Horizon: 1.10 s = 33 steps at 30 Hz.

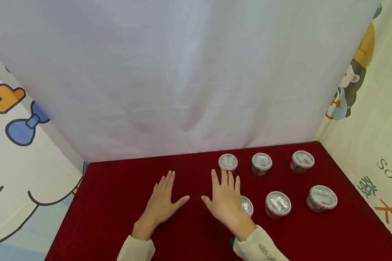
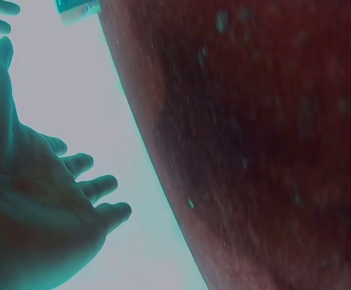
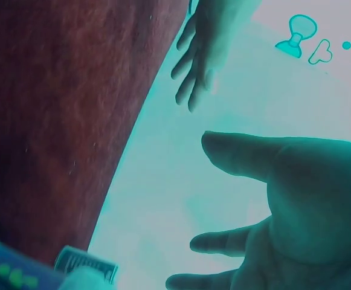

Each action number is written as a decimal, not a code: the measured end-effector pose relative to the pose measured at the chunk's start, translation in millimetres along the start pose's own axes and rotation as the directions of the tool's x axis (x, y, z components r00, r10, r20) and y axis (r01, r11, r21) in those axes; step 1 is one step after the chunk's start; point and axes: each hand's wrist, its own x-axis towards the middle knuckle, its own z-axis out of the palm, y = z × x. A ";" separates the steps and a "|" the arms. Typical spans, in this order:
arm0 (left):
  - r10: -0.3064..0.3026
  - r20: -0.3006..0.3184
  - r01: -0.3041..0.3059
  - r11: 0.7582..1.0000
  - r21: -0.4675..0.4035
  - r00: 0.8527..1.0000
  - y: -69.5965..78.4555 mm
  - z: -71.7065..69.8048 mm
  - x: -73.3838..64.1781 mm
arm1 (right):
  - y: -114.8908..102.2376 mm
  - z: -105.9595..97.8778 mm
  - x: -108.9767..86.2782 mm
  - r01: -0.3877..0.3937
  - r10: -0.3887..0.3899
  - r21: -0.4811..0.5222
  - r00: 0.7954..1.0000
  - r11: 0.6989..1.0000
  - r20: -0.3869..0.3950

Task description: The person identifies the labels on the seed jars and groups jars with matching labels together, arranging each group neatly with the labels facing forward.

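My left hand (image 1: 161,203) is over the left half of the dark red cloth with its fingers straight and thumb spread, holding nothing. To its right is my right hand (image 1: 227,199), also flat with straight, spread fingers and nothing in its grasp. Its fingertips overlap the lower edge of a small round lidded tub (image 1: 228,161) in the head view. Another tub (image 1: 247,206) is partly hidden behind that hand. In the left wrist view the palm of my left hand (image 2: 48,181) shows, fingers extended. The right wrist view shows my right hand (image 3: 302,199) with its thumb apart.
More lidded tubs stand on the right: one (image 1: 261,163) and another (image 1: 302,161) at the back, one (image 1: 278,204) and another (image 1: 321,198) nearer. A dark green bit (image 1: 232,242) shows beside the right sleeve. A white curtain (image 1: 170,90) rises behind the red table (image 1: 111,203).
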 end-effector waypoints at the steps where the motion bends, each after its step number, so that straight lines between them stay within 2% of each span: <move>1: 0.005 0.000 -0.005 1.000 -0.010 1.000 1.3 1.0 -0.1 | 2.3 -1.7 -1.2 -0.001 0.001 0.004 1.000 1.000 -0.002; 12: 0.060 0.026 -0.058 0.994 -0.091 0.998 23.1 13.0 -2.3 | 25.5 -15.9 -19.1 -0.030 0.030 0.009 1.000 1.000 0.007; 20: 0.112 0.061 -0.099 0.977 -0.189 0.992 44.0 20.5 -3.9 | 42.1 -21.0 -34.3 -0.039 0.039 0.010 0.999 0.999 0.000; 27: 0.174 0.119 -0.135 0.949 -0.284 0.977 60.0 29.6 -1.2 | 56.0 -22.4 -42.9 -0.034 0.033 0.032 0.999 0.999 0.010; 33: 0.206 0.173 -0.135 0.926 -0.352 0.963 72.1 40.7 0.6 | 65.5 -23.1 -50.3 -0.065 0.057 0.122 0.996 0.990 0.065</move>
